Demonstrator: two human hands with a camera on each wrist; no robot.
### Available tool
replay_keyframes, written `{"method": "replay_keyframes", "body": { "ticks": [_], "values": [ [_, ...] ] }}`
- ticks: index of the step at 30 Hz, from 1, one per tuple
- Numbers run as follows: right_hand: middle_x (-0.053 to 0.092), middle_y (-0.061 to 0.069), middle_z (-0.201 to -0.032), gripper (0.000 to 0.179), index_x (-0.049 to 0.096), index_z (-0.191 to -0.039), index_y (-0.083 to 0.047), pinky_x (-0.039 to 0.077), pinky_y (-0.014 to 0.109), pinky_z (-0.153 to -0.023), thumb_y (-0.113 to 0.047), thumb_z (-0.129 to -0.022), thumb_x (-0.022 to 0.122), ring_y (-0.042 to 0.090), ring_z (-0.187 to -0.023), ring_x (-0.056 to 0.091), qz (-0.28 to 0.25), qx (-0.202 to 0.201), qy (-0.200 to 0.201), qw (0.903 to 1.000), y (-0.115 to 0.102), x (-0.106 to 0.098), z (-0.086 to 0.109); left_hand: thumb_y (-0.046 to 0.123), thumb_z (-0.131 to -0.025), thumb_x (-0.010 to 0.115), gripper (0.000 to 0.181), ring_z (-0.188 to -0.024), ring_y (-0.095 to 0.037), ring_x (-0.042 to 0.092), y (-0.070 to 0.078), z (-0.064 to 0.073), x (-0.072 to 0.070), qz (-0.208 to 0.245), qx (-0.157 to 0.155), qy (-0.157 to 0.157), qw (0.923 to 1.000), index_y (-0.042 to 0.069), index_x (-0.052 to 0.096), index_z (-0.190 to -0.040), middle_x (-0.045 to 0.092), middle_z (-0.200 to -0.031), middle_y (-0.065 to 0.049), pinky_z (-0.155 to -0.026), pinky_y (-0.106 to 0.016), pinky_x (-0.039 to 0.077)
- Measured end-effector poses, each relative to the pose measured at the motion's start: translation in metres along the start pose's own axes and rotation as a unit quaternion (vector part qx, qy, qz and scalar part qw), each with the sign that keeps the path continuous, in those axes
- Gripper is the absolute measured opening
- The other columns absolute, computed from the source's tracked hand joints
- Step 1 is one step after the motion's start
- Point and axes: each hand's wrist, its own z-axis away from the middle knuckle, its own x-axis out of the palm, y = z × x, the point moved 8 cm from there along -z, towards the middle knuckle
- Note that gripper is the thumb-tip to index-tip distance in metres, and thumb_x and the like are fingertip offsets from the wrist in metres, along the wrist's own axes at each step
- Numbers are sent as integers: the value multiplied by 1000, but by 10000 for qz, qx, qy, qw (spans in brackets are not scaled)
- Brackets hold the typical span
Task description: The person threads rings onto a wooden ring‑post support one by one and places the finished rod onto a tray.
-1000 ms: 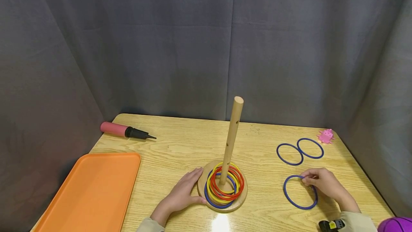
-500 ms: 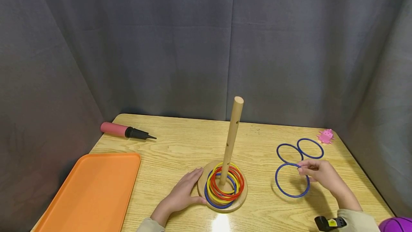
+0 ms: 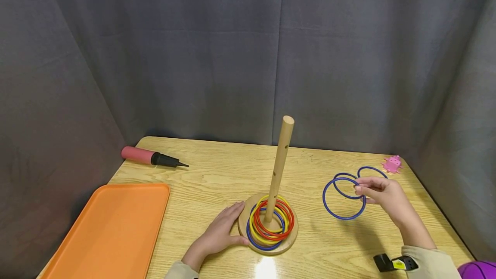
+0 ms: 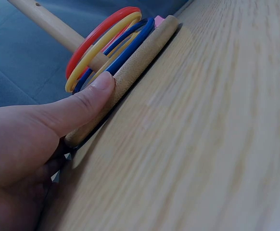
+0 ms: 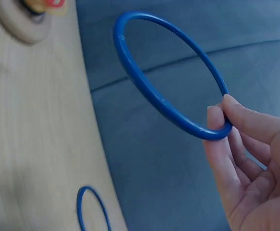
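A blue ring is raised above the table, tilted, pinched between the thumb and fingers of my right hand. The right wrist view shows the same blue ring from close by. My left hand rests against the left side of a round wooden base, fingers fairly straight along its edge and thumb at the near rim. An upright wooden peg rises from the base. Several red, yellow and blue rings lie stacked around the peg's foot.
Two more blue rings lie at the right rear, partly hidden by the right hand and held ring. Beyond them sits a pink toy. An orange tray and a red-and-black hand pump are at left. A purple ball shows lower right.
My right hand has lifted the blue ring off the table and moved it up and slightly left, so it now overlaps one of the rings behind. The left hand has stayed put.
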Motion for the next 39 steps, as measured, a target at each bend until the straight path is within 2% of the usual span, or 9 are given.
{"method": "replay_keyframes", "body": {
  "ticks": [3,9,12,14,20,23,27,35,39],
  "values": [
    [69,-21,-82,10,71,-101,-11,59,17,-66,-10,-93,64,-2,-77,68,-398,-175,114,9990,-12,-1,0,52,-75,75,103,-148,-36,23,1,0,0,-11,8,-1,10000,9,25,-154,26,-160,-13,-119,-59,19],
    [71,-18,-82,19,72,-95,-26,58,15,-65,-8,-92,66,-4,-76,68,-1064,-392,337,9930,-33,-1,1,52,-75,75,104,-148,-36,23,1,0,0,-6,5,-17,10000,9,24,-154,26,-160,-13,-120,-59,19],
    [71,-16,-82,23,73,-92,-27,58,14,-65,-5,-91,66,-3,-75,69,-1451,-480,419,9874,-43,0,0,52,-75,75,103,-148,-36,23,0,0,0,5,-19,-20,10000,9,24,-154,26,-160,-13,-119,-60,19],
    [71,-14,-82,26,74,-92,-27,58,15,-64,-2,-91,65,-1,-75,69,-1775,-589,450,9813,-50,1,-1,52,-75,75,103,-148,-37,23,0,0,0,-4,-24,-12,10000,9,24,-154,26,-160,-13,-119,-60,20],
    [74,-7,-84,30,76,-94,-18,59,17,-61,7,-90,60,3,-74,71,-2759,-980,412,9553,-76,7,-1,52,-75,75,103,-148,-36,23,1,0,0,-31,-20,-14,10000,9,24,-154,26,-160,-13,-119,-60,19],
    [75,-6,-84,28,75,-96,-15,59,18,-61,8,-90,60,4,-74,71,-3016,-1104,358,9464,-90,10,-2,52,-75,74,103,-148,-36,23,1,0,0,-29,-3,-17,10000,9,24,-154,26,-160,-13,-120,-59,19],
    [75,-4,-84,27,75,-97,-12,59,19,-62,9,-90,59,7,-73,72,-3200,-1229,356,9387,-107,13,-2,52,-75,74,103,-148,-36,23,2,0,0,-19,11,-18,10000,9,25,-154,26,-160,-12,-120,-59,19],
    [76,-1,-86,25,74,-97,-8,61,22,-65,11,-89,59,10,-73,72,-3280,-1508,330,9320,-140,19,-3,53,-75,74,103,-148,-36,23,1,-1,1,-42,13,-23,10000,8,25,-154,25,-160,-13,-120,-59,19],
    [76,0,-86,25,74,-97,-6,61,24,-66,12,-90,57,11,-75,72,-3482,-1633,258,9228,-156,23,-5,53,-75,75,104,-148,-35,23,1,-1,1,-59,19,-26,10000,8,25,-154,25,-160,-13,-121,-56,18]
  ]
}}
